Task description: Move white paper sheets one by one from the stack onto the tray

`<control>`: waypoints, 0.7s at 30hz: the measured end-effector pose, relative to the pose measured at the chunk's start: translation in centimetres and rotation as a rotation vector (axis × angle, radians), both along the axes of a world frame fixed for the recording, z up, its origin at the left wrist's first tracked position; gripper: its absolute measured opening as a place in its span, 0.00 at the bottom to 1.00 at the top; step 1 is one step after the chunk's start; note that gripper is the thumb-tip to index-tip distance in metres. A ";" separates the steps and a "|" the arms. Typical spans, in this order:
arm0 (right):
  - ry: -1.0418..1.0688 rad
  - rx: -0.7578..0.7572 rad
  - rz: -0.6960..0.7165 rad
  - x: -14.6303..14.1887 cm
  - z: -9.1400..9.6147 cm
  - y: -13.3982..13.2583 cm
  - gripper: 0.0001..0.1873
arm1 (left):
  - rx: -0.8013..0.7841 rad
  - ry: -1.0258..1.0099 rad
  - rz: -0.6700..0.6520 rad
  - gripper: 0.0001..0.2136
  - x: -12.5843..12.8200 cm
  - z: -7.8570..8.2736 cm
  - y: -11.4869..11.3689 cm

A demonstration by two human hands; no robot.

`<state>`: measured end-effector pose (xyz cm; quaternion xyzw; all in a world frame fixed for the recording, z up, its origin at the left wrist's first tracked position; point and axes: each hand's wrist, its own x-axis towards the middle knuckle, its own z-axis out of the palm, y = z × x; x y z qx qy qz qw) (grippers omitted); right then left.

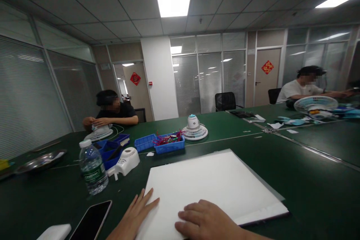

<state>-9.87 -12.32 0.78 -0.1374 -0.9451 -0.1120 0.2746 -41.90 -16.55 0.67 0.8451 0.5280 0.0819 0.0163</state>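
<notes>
My left hand (135, 215) lies flat with fingers stretched out on the left edge of a large white sheet (213, 183) on the green table (303, 180). My right hand (206, 221) rests palm down on the sheet's near part, fingers loosely curled and holding nothing. Just left of my left hand lies a dark phone (91, 222), and beside that a white block (54, 232).
A water bottle (92, 167), a white fan housing (126, 160), blue trays (160, 143) with small parts and a fan head (194, 128) stand behind the sheet. A metal dish (39, 162) sits far left. Two other people sit at the table, left (112, 112) and right (303, 86).
</notes>
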 end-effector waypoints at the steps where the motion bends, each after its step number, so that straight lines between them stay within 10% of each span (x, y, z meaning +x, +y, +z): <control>1: -0.029 -0.080 -0.004 1.1 1.3 -0.1 0.21 | 0.002 -0.001 -0.008 0.46 0.0 0.0 -0.2; 6: -0.171 -0.562 -0.248 9.8 5.6 1.1 0.39 | 0.014 -0.020 -0.029 0.49 -0.4 -0.1 -0.6; 12: -0.145 -0.729 -0.419 20.0 3.2 2.9 0.40 | 0.024 -0.051 -0.033 0.49 -0.6 -0.5 -0.4; 21: -0.150 -0.821 -0.415 23.6 2.2 2.9 0.35 | 0.100 -0.038 -0.064 0.45 0.5 -1.0 0.7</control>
